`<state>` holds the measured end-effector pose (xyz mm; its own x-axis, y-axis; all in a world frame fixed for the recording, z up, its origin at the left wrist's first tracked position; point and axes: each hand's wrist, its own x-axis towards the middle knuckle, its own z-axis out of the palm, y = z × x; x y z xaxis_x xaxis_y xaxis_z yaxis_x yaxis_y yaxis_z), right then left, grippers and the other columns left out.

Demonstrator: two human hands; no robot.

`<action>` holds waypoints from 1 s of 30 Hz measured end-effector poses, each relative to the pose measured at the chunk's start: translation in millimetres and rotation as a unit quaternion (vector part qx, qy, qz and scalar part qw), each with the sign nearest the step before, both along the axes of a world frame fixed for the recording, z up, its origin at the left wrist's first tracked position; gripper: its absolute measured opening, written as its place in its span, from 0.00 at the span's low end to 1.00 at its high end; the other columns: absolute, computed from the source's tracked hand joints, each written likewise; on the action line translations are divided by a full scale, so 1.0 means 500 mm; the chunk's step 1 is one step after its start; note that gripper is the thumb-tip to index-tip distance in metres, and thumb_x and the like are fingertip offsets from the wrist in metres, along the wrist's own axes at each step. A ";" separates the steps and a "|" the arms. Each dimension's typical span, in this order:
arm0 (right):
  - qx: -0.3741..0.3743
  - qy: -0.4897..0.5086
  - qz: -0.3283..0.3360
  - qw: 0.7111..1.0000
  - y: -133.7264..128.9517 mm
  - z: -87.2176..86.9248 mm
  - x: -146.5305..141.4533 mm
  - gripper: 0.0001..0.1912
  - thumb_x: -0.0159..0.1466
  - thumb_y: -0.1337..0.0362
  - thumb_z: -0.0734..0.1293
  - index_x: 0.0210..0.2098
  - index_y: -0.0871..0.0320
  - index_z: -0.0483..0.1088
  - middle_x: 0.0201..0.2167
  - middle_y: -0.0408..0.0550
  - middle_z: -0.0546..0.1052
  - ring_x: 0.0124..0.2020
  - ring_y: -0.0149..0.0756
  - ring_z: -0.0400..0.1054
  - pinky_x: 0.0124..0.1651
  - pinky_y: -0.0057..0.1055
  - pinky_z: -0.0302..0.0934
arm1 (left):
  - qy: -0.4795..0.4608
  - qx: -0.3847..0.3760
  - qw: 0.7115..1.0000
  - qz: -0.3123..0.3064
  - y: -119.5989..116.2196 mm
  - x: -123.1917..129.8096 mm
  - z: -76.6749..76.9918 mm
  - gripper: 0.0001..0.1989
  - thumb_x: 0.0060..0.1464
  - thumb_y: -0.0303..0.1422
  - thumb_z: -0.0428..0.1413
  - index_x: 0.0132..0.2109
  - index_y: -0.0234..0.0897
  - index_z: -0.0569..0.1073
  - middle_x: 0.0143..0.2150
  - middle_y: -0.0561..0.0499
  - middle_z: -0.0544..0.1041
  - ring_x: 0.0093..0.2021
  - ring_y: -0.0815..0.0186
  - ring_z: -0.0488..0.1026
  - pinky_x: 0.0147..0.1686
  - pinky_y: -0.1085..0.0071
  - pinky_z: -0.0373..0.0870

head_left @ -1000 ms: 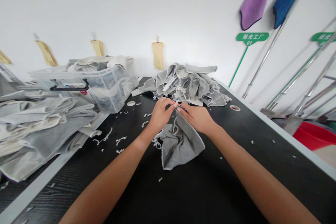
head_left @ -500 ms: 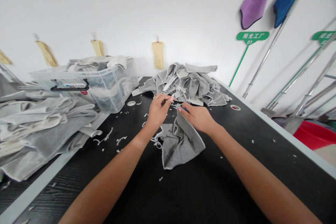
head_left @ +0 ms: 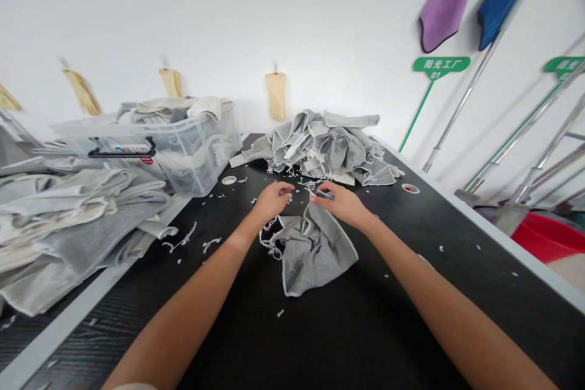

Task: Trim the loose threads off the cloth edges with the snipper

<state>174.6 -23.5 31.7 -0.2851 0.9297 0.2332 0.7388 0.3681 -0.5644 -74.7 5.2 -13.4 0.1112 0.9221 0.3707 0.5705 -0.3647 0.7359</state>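
A single wide view, from a camera worn on the person's head, looks forward and down between two forearms (head_left: 196, 292) that enter from the bottom edge. The left hand (head_left: 272, 201) and right hand (head_left: 345, 204) sit near the middle, fairly close. The black tabletop (head_left: 320, 341) spreads below the lens; the white wall (head_left: 228, 12) stands beyond, filling the upper part.

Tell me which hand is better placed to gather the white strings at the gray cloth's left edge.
Probably left. The left hand is nearer the white strings, and no object shows in it. The right hand holds a slim blue tool at the top of the gray cloth, farther from them.
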 end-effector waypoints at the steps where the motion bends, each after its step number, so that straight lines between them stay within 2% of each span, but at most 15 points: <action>1: 0.001 0.010 0.026 1.000 0.004 -0.003 0.001 0.17 0.65 0.47 0.68 0.43 0.53 0.76 0.42 0.45 0.80 0.43 0.40 0.73 0.44 0.30 0.60 | -0.020 0.000 0.999 -0.048 -0.006 0.015 0.004 0.14 0.55 0.30 0.59 0.48 0.39 0.83 0.47 0.45 0.84 0.45 0.59 0.80 0.52 0.61 0.74; 4: -0.003 0.052 0.091 0.994 0.016 -0.011 0.005 0.14 0.66 0.52 0.66 0.38 0.56 0.76 0.35 0.42 0.77 0.37 0.36 0.69 0.41 0.29 0.58 | -0.082 -0.012 0.985 -0.149 -0.027 0.052 0.025 0.13 0.60 0.35 0.58 0.49 0.37 0.82 0.49 0.45 0.83 0.48 0.59 0.79 0.56 0.61 0.73; 8: -0.042 0.128 0.145 0.980 0.022 -0.013 0.007 0.16 0.65 0.51 0.66 0.36 0.58 0.76 0.30 0.40 0.72 0.33 0.34 0.63 0.39 0.28 0.55 | -0.132 -0.023 0.974 -0.180 -0.053 0.073 0.048 0.14 0.61 0.40 0.59 0.46 0.36 0.81 0.48 0.45 0.83 0.50 0.58 0.79 0.56 0.62 0.72; 12: -0.085 0.166 0.148 0.971 0.012 -0.004 0.004 0.20 0.63 0.47 0.68 0.33 0.58 0.74 0.26 0.38 0.66 0.30 0.31 0.57 0.35 0.27 0.51 | -0.177 -0.034 0.965 -0.190 -0.066 0.080 0.058 0.14 0.60 0.43 0.60 0.44 0.36 0.80 0.45 0.46 0.83 0.48 0.59 0.79 0.54 0.62 0.72; 18: -0.200 0.222 0.124 0.946 -0.013 0.022 -0.001 0.22 0.60 0.43 0.71 0.32 0.57 0.70 0.21 0.34 0.55 0.23 0.26 0.45 0.26 0.27 0.39 | -0.205 -0.034 0.961 -0.184 -0.062 0.087 0.055 0.15 0.57 0.45 0.62 0.40 0.36 0.79 0.42 0.47 0.82 0.44 0.61 0.78 0.51 0.64 0.73; 23: -0.247 0.260 0.121 0.926 -0.023 0.036 0.000 0.23 0.59 0.44 0.73 0.30 0.56 0.65 0.20 0.33 0.52 0.20 0.25 0.41 0.22 0.27 0.34 | -0.215 -0.059 0.963 -0.152 -0.064 0.087 0.060 0.15 0.58 0.45 0.61 0.40 0.36 0.79 0.38 0.50 0.81 0.38 0.64 0.76 0.40 0.69 0.73; 27: -0.273 0.281 0.116 0.913 -0.024 0.041 0.001 0.25 0.57 0.44 0.75 0.28 0.55 0.61 0.20 0.32 0.50 0.20 0.23 0.38 0.22 0.27 0.31 | -0.232 -0.085 0.961 -0.123 -0.069 0.084 0.073 0.16 0.58 0.46 0.60 0.41 0.37 0.78 0.35 0.50 0.80 0.37 0.64 0.77 0.38 0.69 0.72; 30: -0.283 0.286 0.115 0.908 -0.023 0.041 0.002 0.26 0.56 0.45 0.76 0.28 0.55 0.60 0.20 0.31 0.50 0.20 0.22 0.38 0.22 0.26 0.30 | -0.238 -0.112 0.957 -0.120 -0.072 0.082 0.080 0.17 0.59 0.47 0.60 0.44 0.38 0.79 0.37 0.49 0.81 0.39 0.64 0.78 0.39 0.69 0.72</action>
<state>175.8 -35.1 52.4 -0.4699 0.8778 -0.0929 0.2045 0.0059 -0.9788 -33.6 -30.8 26.5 0.1968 0.9537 0.2276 0.0700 -0.2452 0.9669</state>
